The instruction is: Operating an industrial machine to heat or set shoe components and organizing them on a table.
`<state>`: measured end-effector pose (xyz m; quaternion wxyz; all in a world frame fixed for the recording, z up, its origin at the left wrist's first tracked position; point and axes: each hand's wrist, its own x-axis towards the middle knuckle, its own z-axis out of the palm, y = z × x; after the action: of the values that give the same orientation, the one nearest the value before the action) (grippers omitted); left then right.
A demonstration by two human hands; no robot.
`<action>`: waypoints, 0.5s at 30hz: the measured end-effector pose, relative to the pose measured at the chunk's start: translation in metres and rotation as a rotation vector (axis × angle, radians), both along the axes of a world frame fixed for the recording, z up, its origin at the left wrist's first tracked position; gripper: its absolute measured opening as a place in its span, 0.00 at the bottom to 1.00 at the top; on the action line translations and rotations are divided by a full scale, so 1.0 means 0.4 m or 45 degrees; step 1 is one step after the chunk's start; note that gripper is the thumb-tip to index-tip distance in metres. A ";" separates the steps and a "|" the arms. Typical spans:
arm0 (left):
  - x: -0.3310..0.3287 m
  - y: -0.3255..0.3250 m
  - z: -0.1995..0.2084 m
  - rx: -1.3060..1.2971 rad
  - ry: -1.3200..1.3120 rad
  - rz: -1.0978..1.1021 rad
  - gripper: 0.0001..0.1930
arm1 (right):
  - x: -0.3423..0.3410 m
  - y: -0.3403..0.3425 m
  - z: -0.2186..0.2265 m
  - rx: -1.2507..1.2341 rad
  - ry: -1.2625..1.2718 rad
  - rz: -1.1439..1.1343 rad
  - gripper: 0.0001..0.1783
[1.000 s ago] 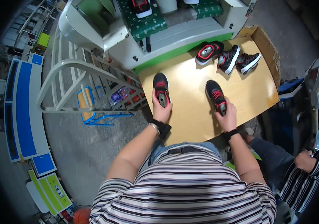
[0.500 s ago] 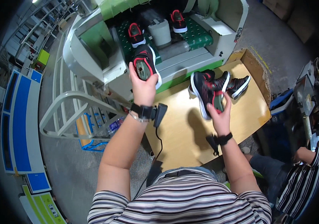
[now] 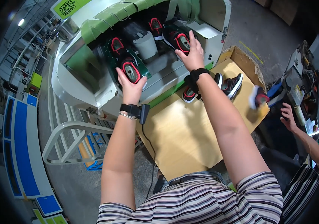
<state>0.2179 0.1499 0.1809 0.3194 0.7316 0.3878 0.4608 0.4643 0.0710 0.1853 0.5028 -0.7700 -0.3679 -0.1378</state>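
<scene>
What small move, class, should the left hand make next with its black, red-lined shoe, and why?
Probably, the left hand should settle the black, red-lined shoe fully onto the dotted green belt. It holds the shoe around the heel at the belt's near end, with another black-and-red shoe beyond it; whether the sole already rests there cannot be told.

Tabletop (image 3: 182, 153), pale wood. Bearing: black-and-red sneaker (image 3: 189, 95) at far edge; white-soled black sneaker (image 3: 232, 85) farther right; another sneaker (image 3: 218, 78) between, mostly hidden. Blurred sneaker (image 3: 258, 98) at right edge, contact unclear.

Conveyor belt (image 3: 144, 70), green, pale-spotted. Bearing: rear-left sneaker (image 3: 117, 45). Front-left sneaker (image 3: 130, 72): contact unclear.
</scene>
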 end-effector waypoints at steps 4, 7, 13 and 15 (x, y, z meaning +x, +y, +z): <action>-0.038 -0.069 0.015 0.050 -0.072 -0.087 0.55 | -0.146 -0.144 -0.021 0.201 -0.302 0.373 0.37; -0.099 -0.200 -0.070 0.238 0.119 -0.182 0.49 | -0.242 -0.322 -0.139 -0.196 -0.247 0.628 0.35; -0.333 -0.550 -0.429 -0.209 1.587 -0.666 0.44 | 0.070 -0.529 -0.355 -0.444 -0.039 -0.250 0.48; -0.367 -0.597 -0.489 -0.100 1.533 -0.641 0.45 | 0.217 -0.596 -0.355 -0.507 0.135 -0.592 0.49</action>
<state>0.0712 -0.0890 -0.0146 0.1709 0.9180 0.3323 -0.1329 0.5509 -0.1673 0.0435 0.3157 -0.9229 -0.1749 -0.1340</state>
